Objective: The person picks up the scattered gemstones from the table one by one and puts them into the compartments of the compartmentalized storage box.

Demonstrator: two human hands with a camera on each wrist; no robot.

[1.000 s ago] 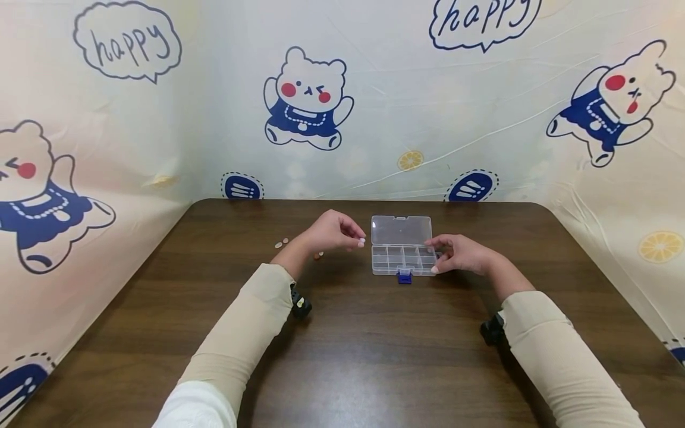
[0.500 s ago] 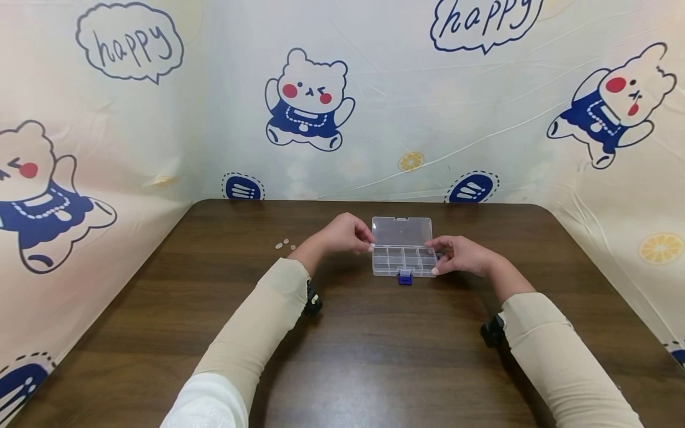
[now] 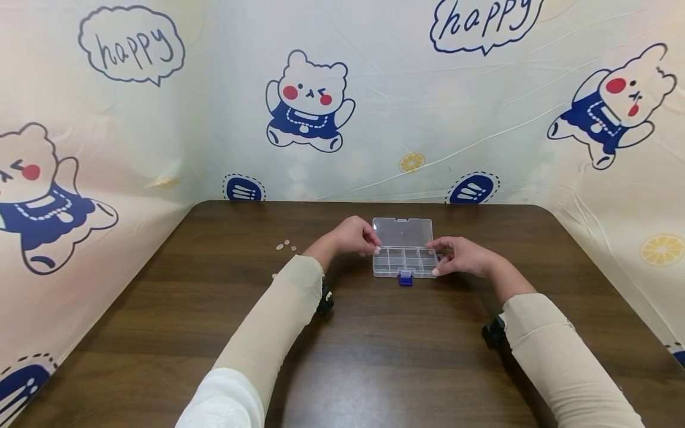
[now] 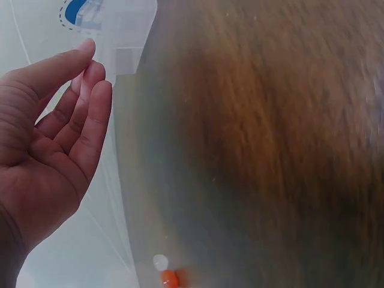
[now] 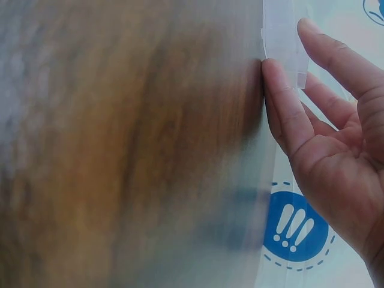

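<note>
A clear plastic compartment box point(image 3: 405, 263) with a blue latch stands on the table, its lid point(image 3: 402, 232) raised at the back. My left hand point(image 3: 353, 236) is over the box's back left corner, thumb and fingertips together. A small white pill-like piece point(image 3: 377, 250) shows at those fingertips in the head view; the left wrist view does not show it clearly. At the right end, my right hand point(image 3: 461, 254) grips the box, thumb near the front corner and fingers at the back. The right wrist view shows its fingers point(image 5: 288, 114) touching the clear plastic.
Several small whitish pieces point(image 3: 279, 246) lie on the brown table point(image 3: 374, 356), left of the box. Near the left wrist view's lower edge are a white round piece point(image 4: 160, 262) and a glossy orange one point(image 4: 170, 278). A printed curtain point(image 3: 385, 119) surrounds the table.
My left hand has moved right with the white piece, from beside the box to over its back left corner. My right hand and the box stay put.
</note>
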